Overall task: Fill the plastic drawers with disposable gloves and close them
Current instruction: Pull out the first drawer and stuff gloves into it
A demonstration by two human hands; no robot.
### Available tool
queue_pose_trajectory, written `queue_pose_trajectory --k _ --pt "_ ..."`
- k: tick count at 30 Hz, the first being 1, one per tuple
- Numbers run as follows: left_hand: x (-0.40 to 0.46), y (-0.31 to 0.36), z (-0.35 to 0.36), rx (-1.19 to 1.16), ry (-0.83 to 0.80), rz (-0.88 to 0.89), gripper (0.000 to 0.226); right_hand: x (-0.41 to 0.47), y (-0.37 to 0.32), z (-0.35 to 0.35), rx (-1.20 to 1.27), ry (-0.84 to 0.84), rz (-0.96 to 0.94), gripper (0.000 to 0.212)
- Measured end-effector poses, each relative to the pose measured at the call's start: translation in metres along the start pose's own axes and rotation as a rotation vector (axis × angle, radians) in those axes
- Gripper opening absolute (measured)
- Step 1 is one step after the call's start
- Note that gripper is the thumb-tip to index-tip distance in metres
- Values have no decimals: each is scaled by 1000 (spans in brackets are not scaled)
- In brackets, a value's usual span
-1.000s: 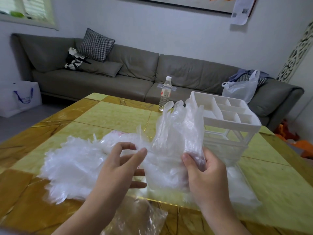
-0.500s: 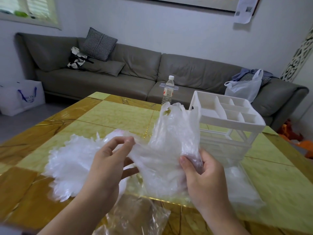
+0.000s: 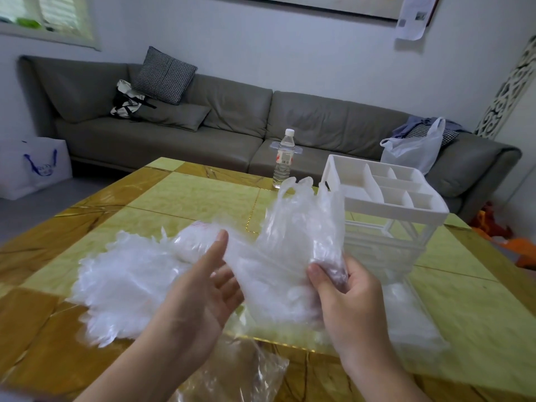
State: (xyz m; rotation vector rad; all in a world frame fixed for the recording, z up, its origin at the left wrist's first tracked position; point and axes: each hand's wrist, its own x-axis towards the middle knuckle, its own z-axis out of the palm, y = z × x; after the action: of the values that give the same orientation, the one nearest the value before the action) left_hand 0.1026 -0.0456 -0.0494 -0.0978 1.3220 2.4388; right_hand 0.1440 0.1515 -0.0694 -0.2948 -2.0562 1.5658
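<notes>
Holding a bunch of disposable gloves (image 3: 301, 236) upright, the right hand (image 3: 345, 288) pinches its base beside the plastic drawer unit (image 3: 383, 210). The left hand (image 3: 208, 285) has released, fingers now extended; separation continues over the counter (image 3: 188, 195).

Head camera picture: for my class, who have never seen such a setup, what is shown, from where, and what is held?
The picture comes from a camera worn on a person's head, looking forward and down; no machine is involved. The right hand pinches a bunch of clear disposable gloves. The left hand is open, fingers straight, touching them. On the yellow table lie a loose pile of gloves, a white plastic drawer unit with a divided top tray, and a water bottle. A grey sofa stands behind.
</notes>
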Motion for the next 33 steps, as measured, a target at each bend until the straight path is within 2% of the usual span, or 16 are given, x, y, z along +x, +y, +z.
queue_pose_trajectory --k 2,4,8,12,15,18,21,23,25,28,31,33 --pt "-7 -6 9 53 -101 -102 49 -1 -1 2 20 -14 1 3" --pt "-7 -15 10 125 -136 -102 39 -2 -1 5 40 -46 20 2" --pt "-2 -22 3 344 -18 93 15 -2 1 6 101 -133 80 3" --pt "0 -18 -1 620 102 245 18 4 -2 2 407 -228 318 11" --pt "-1 -14 -1 754 171 316 25 8 4 -2 323 -176 335 20" --pt "0 -10 -3 690 167 273 23 11 11 0 233 -66 289 25" --pt "-5 -5 -2 479 10 113 11 9 8 5 211 -66 234 30" --pt "-7 -3 0 323 -41 -30 23 5 5 7 193 -92 213 37" --pt "-10 0 2 279 -57 -93 24 2 4 9 161 -110 200 36" --pt "-6 -3 -1 312 -13 -26 21 2 5 8 167 -112 204 30" --pt "3 0 -9 349 162 124 9 4 -3 5 442 -117 345 29" --pt "7 12 -12 257 258 200 9 5 -5 7 455 -174 385 28"
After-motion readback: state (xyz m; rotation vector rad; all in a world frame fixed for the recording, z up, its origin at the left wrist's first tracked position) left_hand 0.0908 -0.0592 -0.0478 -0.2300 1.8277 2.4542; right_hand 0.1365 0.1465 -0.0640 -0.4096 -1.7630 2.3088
